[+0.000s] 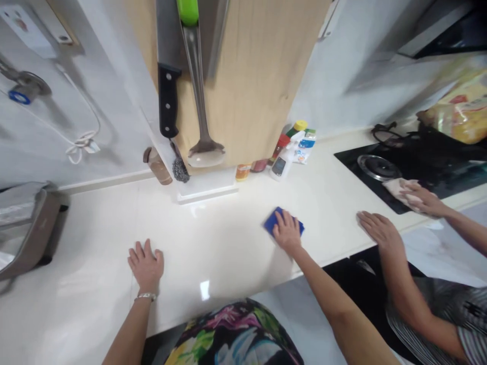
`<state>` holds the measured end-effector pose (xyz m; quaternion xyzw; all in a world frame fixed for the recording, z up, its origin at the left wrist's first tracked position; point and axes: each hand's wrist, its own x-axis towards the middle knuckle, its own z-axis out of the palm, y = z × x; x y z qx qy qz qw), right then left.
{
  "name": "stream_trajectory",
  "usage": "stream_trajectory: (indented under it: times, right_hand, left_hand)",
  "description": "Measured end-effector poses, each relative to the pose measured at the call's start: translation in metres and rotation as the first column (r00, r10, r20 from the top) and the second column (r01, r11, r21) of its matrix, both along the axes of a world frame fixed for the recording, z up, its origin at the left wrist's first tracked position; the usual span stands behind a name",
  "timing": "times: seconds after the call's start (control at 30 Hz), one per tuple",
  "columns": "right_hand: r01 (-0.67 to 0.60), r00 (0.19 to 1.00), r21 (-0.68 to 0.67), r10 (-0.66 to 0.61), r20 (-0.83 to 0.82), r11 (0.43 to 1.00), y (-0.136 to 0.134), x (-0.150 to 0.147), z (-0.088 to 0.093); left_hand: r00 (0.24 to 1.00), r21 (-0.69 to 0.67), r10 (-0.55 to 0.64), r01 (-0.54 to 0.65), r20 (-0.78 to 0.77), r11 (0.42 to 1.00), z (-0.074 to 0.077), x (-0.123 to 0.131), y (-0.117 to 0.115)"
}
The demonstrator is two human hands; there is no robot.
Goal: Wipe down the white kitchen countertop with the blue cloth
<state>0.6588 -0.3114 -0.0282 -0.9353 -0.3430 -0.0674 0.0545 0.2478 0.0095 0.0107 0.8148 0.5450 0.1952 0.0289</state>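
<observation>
My left hand (145, 264) lies flat on the white counter (213, 228), fingers spread, holding nothing. My right hand (287, 233) presses flat on a blue cloth (272, 220) on the counter, further right. A second person stands at the right. One of their hands (380, 230) rests flat on the counter's edge. Their other hand (422, 198) presses a pale cloth (395, 188) on the black hob (414, 167).
A knife (167, 96) and a green-handled ladle (201, 101) hang on a wooden board above the counter. Several bottles and jars (289, 149) stand by the wall. A steel scourer (180, 170) hangs nearby. A metal sink (26, 228) is at the left.
</observation>
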Motion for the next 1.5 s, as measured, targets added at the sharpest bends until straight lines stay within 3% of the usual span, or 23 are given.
stream_trajectory:
  times: [0.1, 0.2, 0.3, 0.5, 0.67, 0.77, 0.87, 0.93, 1.1, 1.27, 1.37, 1.5]
  right_hand:
    - [0.179, 0.984, -0.025, -0.179, 0.009, 0.984, -0.055, 0.009, -0.001]
    - [0.316, 0.949, -0.035, -0.316, 0.013, 0.948, -0.079, -0.006, 0.001]
    - [0.390, 0.920, -0.028, -0.389, 0.042, 0.920, -0.075, -0.043, 0.002]
    - [0.349, 0.937, -0.019, -0.348, 0.034, 0.937, -0.036, -0.139, 0.004]
    - [0.193, 0.973, -0.070, -0.200, -0.112, 0.979, 0.017, -0.216, 0.019]
    - [-0.032, 0.973, -0.063, 0.017, -0.231, 0.997, 0.057, -0.257, 0.029]
    - [-0.288, 0.919, 0.017, 0.281, -0.275, 0.957, 0.096, -0.287, 0.036]
    - [-0.389, 0.879, 0.052, 0.387, -0.277, 0.920, 0.115, -0.298, 0.040]
    - [-0.441, 0.850, 0.086, 0.447, -0.279, 0.893, 0.134, -0.305, 0.043]
    - [-0.549, 0.793, 0.120, 0.561, -0.237, 0.827, 0.112, -0.288, 0.037]
    - [-0.606, 0.756, 0.117, 0.616, -0.221, 0.786, 0.075, -0.262, 0.035]
    - [-0.541, 0.825, 0.025, 0.537, -0.175, 0.840, 0.005, -0.216, 0.029]
  left_hand:
    - [1.000, -0.048, -0.001, 0.001, 0.001, 0.999, -0.001, 0.001, 0.000]
    - [0.999, -0.044, -0.019, 0.020, 0.026, 0.999, -0.003, 0.001, 0.001]
    - [0.997, -0.023, -0.048, 0.050, 0.057, 0.998, -0.007, 0.001, 0.002]
    - [0.993, -0.008, -0.094, 0.095, 0.074, 0.995, -0.014, -0.001, 0.004]
    - [0.993, -0.051, -0.094, 0.098, 0.077, 0.994, -0.014, -0.002, 0.002]
    - [0.992, -0.080, -0.088, 0.095, 0.093, 0.992, -0.013, -0.002, 0.001]
    - [0.992, -0.089, -0.080, 0.089, 0.101, 0.992, -0.014, -0.002, 0.001]
    - [0.991, -0.089, -0.077, 0.087, 0.105, 0.992, -0.014, -0.004, 0.001]
    - [0.989, -0.116, -0.081, 0.095, 0.120, 0.989, -0.017, -0.008, 0.003]
    - [0.978, -0.168, -0.177, 0.193, 0.109, 0.967, -0.017, -0.026, 0.009]
    - [0.975, -0.220, -0.209, 0.220, 0.073, 0.950, -0.011, -0.063, 0.012]
    - [1.000, -0.177, 0.011, -0.008, 0.017, 0.984, -0.002, -0.148, 0.008]
